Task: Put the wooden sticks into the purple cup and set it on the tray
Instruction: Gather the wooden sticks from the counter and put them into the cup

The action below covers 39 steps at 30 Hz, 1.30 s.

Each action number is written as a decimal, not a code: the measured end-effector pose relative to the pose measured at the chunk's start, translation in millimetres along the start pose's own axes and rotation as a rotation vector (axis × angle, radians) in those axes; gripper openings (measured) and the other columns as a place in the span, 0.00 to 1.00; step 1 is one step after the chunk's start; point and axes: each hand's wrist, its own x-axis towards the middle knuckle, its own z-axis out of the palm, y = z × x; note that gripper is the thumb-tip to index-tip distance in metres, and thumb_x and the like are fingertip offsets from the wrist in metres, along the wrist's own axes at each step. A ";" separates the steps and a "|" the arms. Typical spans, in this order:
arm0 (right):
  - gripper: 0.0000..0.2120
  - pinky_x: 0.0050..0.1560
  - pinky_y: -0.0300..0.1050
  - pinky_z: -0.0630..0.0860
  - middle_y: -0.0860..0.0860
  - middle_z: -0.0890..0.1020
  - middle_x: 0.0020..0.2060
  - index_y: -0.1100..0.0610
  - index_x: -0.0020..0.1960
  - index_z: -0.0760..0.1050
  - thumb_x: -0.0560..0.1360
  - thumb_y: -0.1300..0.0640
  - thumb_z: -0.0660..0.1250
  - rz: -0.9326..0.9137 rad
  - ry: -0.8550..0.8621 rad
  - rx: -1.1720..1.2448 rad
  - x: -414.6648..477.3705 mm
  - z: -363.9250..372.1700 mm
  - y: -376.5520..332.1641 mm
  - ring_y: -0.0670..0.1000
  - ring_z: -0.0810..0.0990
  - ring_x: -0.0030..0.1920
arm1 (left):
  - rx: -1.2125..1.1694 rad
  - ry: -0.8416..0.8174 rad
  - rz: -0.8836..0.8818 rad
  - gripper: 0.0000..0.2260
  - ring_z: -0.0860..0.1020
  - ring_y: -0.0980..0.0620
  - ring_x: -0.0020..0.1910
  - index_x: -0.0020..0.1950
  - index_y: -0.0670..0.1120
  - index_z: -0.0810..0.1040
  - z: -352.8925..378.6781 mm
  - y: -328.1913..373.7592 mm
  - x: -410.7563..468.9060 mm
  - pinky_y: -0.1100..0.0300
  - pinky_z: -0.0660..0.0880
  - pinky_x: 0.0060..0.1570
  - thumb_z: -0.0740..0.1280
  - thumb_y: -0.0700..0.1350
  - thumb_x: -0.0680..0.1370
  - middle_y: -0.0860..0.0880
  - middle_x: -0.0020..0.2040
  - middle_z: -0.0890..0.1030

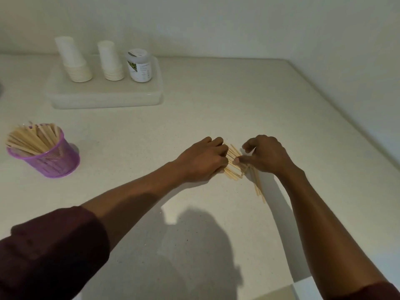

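Cup (46, 154) far left, packed with sticks (30, 138). Tray (104, 98) back left, well apart from it. Left hand (203, 159) curls onto loose sticks (234, 164) on counter (216, 105); right hand (267, 154) pinches them opposite. Open surface toward cup; counter edge close on right.

The counter (194, 118) carries a translucent tray (104, 98) near the rear wall. Front-left of the tray stands the purple cup (54, 161) (mesh-walled, sticks inside). Front-right of the tray lie loose wooden sticks (232, 171).
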 end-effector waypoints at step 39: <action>0.06 0.42 0.53 0.84 0.53 0.86 0.35 0.57 0.39 0.85 0.66 0.56 0.79 -0.144 -0.070 0.007 17.5 17.1 -47.1 0.56 0.85 0.37 | 0.123 -0.230 -0.046 0.03 0.71 0.49 0.41 0.50 0.43 0.76 -21.1 1.0 -14.6 0.54 0.68 0.35 0.65 0.41 0.83 0.46 0.45 0.77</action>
